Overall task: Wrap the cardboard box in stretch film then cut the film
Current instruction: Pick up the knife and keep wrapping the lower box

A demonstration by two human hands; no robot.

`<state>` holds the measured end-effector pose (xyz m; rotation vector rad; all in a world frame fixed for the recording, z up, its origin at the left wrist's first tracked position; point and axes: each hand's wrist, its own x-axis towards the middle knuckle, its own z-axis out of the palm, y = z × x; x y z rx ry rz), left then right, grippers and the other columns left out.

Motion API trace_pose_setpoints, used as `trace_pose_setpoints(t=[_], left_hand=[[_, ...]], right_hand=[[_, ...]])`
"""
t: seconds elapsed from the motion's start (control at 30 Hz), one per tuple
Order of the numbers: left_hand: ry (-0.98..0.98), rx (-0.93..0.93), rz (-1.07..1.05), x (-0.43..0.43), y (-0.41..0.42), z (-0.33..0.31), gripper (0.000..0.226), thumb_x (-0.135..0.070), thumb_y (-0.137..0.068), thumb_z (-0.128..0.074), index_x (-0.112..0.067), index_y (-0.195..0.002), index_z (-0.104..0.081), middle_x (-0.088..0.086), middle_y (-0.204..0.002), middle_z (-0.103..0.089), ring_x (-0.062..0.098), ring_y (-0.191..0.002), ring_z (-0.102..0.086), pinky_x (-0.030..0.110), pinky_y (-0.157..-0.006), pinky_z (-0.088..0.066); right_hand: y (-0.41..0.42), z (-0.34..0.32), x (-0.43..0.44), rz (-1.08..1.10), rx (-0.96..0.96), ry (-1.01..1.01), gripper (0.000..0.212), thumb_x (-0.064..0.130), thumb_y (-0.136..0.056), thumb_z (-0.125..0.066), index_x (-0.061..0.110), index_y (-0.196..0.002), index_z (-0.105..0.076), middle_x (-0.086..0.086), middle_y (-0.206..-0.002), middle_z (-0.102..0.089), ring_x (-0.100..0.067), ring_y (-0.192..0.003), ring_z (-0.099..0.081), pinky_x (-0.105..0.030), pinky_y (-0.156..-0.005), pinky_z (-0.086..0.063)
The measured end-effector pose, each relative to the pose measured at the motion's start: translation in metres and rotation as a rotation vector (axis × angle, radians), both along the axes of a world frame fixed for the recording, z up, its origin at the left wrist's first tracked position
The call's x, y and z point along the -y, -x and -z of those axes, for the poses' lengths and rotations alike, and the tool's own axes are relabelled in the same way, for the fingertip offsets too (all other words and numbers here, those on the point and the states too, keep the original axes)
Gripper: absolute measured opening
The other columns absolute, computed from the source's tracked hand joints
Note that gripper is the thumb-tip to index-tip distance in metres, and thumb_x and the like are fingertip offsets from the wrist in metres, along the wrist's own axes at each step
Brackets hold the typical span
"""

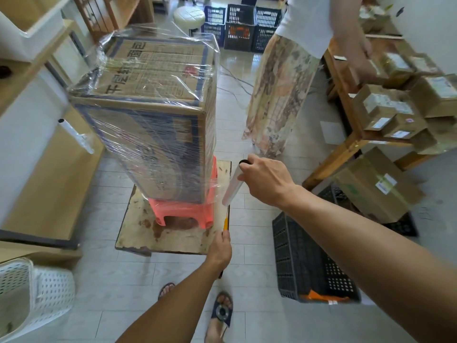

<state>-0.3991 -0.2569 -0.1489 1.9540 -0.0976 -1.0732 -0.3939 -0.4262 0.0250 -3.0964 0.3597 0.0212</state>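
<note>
A cardboard box (150, 115) stands upright on a small stool (184, 211), which sits on a flat board (138, 233) on the floor. Just right of the box's lower corner, the right hand (265, 180) holds a film roll (233, 185); film runs from it to the box. Below the roll, the left hand (222, 246) holds a cutter (225, 222). Right of the box, a crate (309, 258) sits on the floor. Behind the box stand stacked crates (241, 26).

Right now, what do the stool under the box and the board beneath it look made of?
The stool looks like moulded plastic: uniform coral-pink colour, slightly glossy, rounded legs. The board looks like bare plywood or similar wood sheet: matt, pale, stained brown, with worn dark edges.
</note>
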Motion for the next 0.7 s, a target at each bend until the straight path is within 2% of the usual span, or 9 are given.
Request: trace_pose_setpoints(t=[0.07,0.2,0.33,0.43,0.53,0.63,0.7], left_hand=[[0.040,0.066,0.019,-0.007,0.002,0.001,0.028,-0.035,-0.107,-0.029,-0.020,-0.092,-0.047,0.002,-0.083,-0.049,0.019,-0.077,-0.049,0.038,-0.073,-0.045],[0.190,0.163,-0.089,0.000,-0.007,-0.014,0.034,-0.033,-0.107,-0.029,-0.018,-0.083,-0.048,0.002,-0.067,-0.042,0.014,-0.058,-0.040,0.031,-0.055,-0.035],[0.258,0.205,-0.143,0.014,-0.024,-0.021,0.033,-0.044,-0.101,-0.029,-0.024,-0.084,-0.048,-0.005,-0.062,-0.040,0.014,-0.056,-0.038,0.036,-0.056,-0.034],[0.225,0.243,-0.040,0.024,-0.034,-0.020,0.031,-0.040,-0.105,-0.029,-0.023,-0.085,-0.046,-0.003,-0.063,-0.041,0.015,-0.055,-0.039,0.037,-0.056,-0.035],[0.118,0.252,0.062,0.029,-0.040,-0.005,0.035,-0.044,-0.104,-0.026,-0.020,-0.088,-0.046,0.001,-0.068,-0.046,0.020,-0.062,-0.044,0.040,-0.062,-0.040],[0.046,0.237,0.124,0.026,-0.042,0.014,0.036,-0.045,-0.103,-0.026,-0.020,-0.089,-0.047,0.003,-0.073,-0.049,0.023,-0.069,-0.047,0.044,-0.069,-0.046],[0.019,0.213,0.141,0.023,-0.043,0.020,0.035,-0.044,-0.104,-0.027,-0.020,-0.089,-0.048,0.003,-0.074,-0.050,0.024,-0.070,-0.048,0.041,-0.067,-0.043]], right_hand=[[0.000,0.001,0.001,-0.023,0.000,0.007,0.024,0.033,-0.102,-0.050,0.012,-0.106,-0.062,-0.007,-0.098,-0.058,-0.030,-0.081,-0.065,-0.035,-0.060,-0.044],[0.001,0.003,0.000,-0.027,0.006,-0.001,0.025,0.033,-0.102,-0.051,0.011,-0.105,-0.063,-0.007,-0.097,-0.058,-0.031,-0.080,-0.065,-0.035,-0.060,-0.041],[0.004,0.005,-0.001,-0.011,0.002,0.001,0.024,0.034,-0.102,-0.051,0.012,-0.104,-0.061,-0.007,-0.097,-0.057,-0.030,-0.080,-0.064,-0.035,-0.059,-0.038],[0.005,0.004,-0.002,-0.018,0.009,0.002,0.023,0.033,-0.102,-0.052,0.012,-0.103,-0.062,-0.006,-0.096,-0.057,-0.030,-0.077,-0.064,-0.034,-0.058,-0.038],[0.005,0.003,-0.002,-0.026,0.021,0.002,0.022,0.032,-0.102,-0.053,0.012,-0.102,-0.062,-0.006,-0.096,-0.057,-0.029,-0.073,-0.062,-0.034,-0.057,-0.037],[0.007,0.004,-0.002,-0.021,0.025,0.001,0.021,0.032,-0.101,-0.053,0.013,-0.102,-0.062,-0.005,-0.094,-0.056,-0.023,-0.066,-0.051,-0.034,-0.056,-0.037],[0.010,0.005,-0.003,-0.018,0.023,-0.006,0.020,0.031,-0.101,-0.054,0.013,-0.101,-0.063,-0.004,-0.093,-0.055,-0.021,-0.065,-0.049,-0.033,-0.055,-0.039]])
